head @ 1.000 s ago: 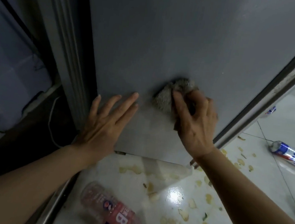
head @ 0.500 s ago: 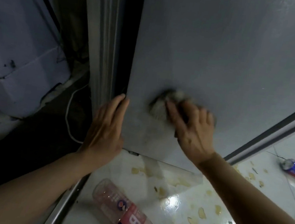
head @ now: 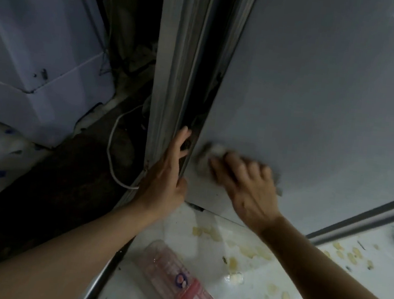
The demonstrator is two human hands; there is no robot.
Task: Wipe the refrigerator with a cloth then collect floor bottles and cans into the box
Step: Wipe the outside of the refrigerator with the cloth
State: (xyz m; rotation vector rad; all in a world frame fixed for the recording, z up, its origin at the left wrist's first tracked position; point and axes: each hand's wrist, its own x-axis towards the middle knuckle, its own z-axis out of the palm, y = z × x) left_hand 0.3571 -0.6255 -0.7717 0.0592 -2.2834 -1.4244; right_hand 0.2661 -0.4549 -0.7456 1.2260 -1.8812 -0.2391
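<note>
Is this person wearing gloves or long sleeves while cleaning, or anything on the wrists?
No. Both hands, left hand and right hand, are bare, without gloves. Both forearms are uncovered right to the frame edge, so no sleeves show. No watch, bracelet or ring is visible; the right hand is motion-blurred.

Dim, bluish light; right hand [head: 248,187] motion-blurred, glare on floor [head: 245,280], edges bowed.
</note>
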